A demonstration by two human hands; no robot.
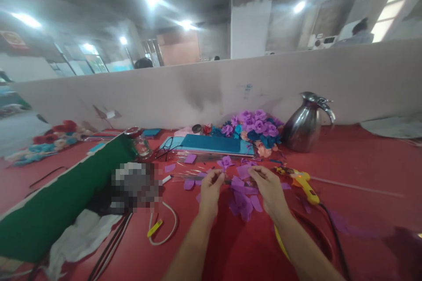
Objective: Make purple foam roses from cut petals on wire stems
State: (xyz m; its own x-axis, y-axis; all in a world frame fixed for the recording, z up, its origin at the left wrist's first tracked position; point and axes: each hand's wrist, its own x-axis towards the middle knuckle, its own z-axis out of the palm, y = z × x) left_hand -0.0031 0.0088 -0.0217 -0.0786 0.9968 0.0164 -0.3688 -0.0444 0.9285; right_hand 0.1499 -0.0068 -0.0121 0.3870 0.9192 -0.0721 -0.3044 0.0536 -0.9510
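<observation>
Red tabletop (362,162) is spread across the lower half of the frame, closed off behind by a pale partition (151,101). Loose purple paper pieces (244,204) are scattered at the centre of the frame, between and around the left hand (209,193) and the right hand (272,191), and a purple paper rose (226,162) is seen a little higher. On both hands, thumb and fingers are drawn together at the tips; whether anything thin is pinched there cannot be told. For neat work, thin paper is best taken lightly by one edge, so that it is not creased or torn, and each piece should be lifted cleanly from its neighbours. Care should be taken around the yellow glue gun (306,186), laid just beside the right hand, right of centre: its nozzle end (281,170) is pointed towards the paper, and it may be hot
</observation>
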